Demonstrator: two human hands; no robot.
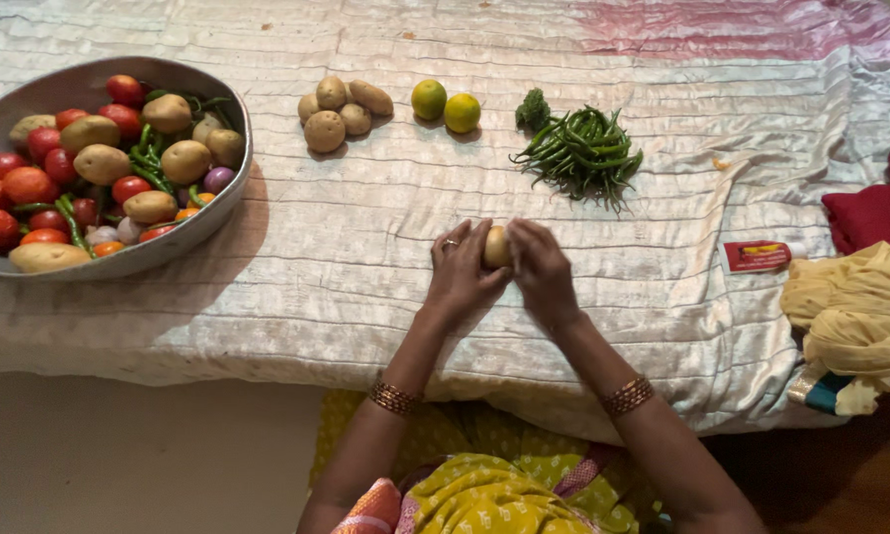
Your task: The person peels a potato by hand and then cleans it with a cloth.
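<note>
- Left hand (462, 272) and right hand (539, 269): both grips closed on one potato (495, 247).
- Potato: clasped between the fingertips, above the worktop (366, 257).

A grey oval tray (229, 117) sits far left of the hands, loaded with tomatoes (29, 185), potatoes (101, 163), green chillies (148, 158) and small onions (217, 179). Beyond the hands, on the quilted bed cover (346, 257), lie five loose potatoes (338, 107), two limes (446, 106) and a heap of green chillies (580, 151). To the right: a red packet (756, 256), yellow cloth (858, 316) and a red cushion (875, 216).
</note>
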